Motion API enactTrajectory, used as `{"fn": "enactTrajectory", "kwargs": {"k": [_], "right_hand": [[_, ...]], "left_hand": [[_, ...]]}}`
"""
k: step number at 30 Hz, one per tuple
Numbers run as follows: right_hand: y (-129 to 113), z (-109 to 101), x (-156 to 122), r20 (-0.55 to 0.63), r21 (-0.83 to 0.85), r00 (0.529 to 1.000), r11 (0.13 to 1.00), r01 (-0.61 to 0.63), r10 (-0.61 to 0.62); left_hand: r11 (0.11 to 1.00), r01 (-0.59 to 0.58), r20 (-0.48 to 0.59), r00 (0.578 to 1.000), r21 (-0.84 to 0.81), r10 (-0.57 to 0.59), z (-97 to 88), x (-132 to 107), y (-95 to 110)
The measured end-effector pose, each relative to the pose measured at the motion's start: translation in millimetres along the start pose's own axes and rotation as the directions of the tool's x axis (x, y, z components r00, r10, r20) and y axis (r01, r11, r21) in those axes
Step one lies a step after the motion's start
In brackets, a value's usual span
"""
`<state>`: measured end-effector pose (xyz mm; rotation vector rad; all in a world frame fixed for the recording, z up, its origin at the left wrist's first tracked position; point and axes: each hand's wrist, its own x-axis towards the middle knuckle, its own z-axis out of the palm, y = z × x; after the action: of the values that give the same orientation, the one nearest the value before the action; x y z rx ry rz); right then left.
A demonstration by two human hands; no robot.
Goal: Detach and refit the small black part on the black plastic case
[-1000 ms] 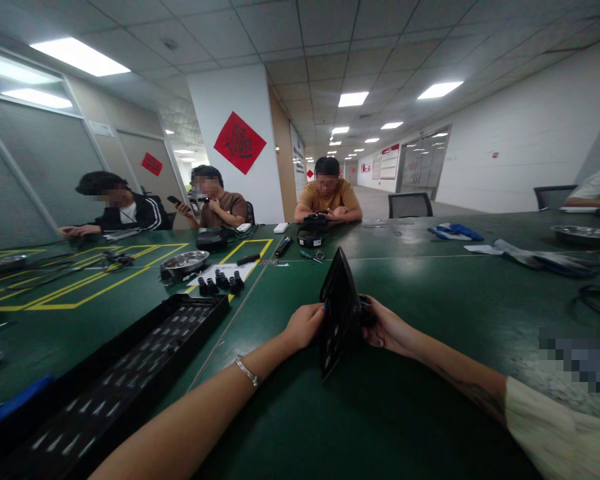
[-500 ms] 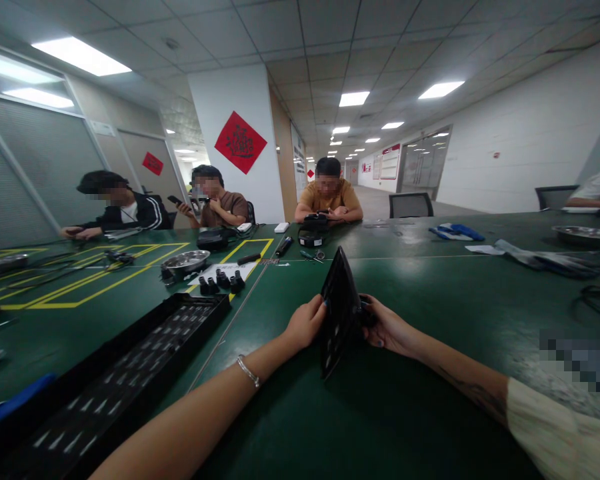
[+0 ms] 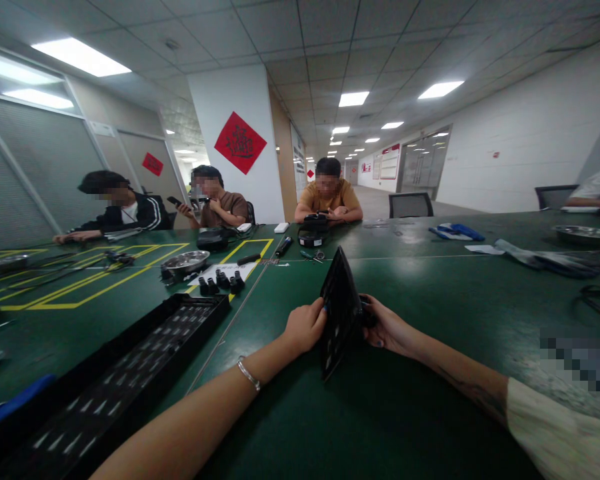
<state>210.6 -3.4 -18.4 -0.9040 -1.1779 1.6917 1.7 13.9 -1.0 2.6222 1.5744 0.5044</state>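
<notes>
A flat black slotted panel (image 3: pixel 338 313) stands nearly upright on edge on the green table (image 3: pixel 380 413), just ahead of me. My left hand (image 3: pixel 305 327) grips its left side, fingers curled round the edge. My right hand (image 3: pixel 387 328) holds its right side and back, where a small dark part (image 3: pixel 367 312) sits under the fingers; what that part is I cannot make out.
A long black tray (image 3: pixel 130 373) with rows of slots lies to my left. Small black parts (image 3: pixel 220 281), a metal dish (image 3: pixel 185 261) and tools lie farther off. Three people sit across the table; another person's arm (image 3: pixel 593 193) rests at far right beside another metal dish (image 3: pixel 583 232).
My left hand has shifted slightly along the panel's edge. The panel and my right hand have stayed almost still.
</notes>
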Motion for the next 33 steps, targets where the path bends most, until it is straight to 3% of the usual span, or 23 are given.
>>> {"fn": "enactTrajectory", "kwargs": {"k": [13, 33], "right_hand": [[0.3, 0.5, -1.5, 0.010, 0.012, 1.000, 1.000, 0.011, -0.011], [3.6, -3.6, 2.9, 0.009, 0.002, 1.000, 1.000, 0.001, -0.001]], "left_hand": [[0.992, 0.008, 0.021, 1.000, -0.126, -0.006, -1.7, 2.8, -0.8], [0.996, 0.010, -0.005, 1.000, -0.087, -0.010, 0.2, 3.2, -0.1]]}}
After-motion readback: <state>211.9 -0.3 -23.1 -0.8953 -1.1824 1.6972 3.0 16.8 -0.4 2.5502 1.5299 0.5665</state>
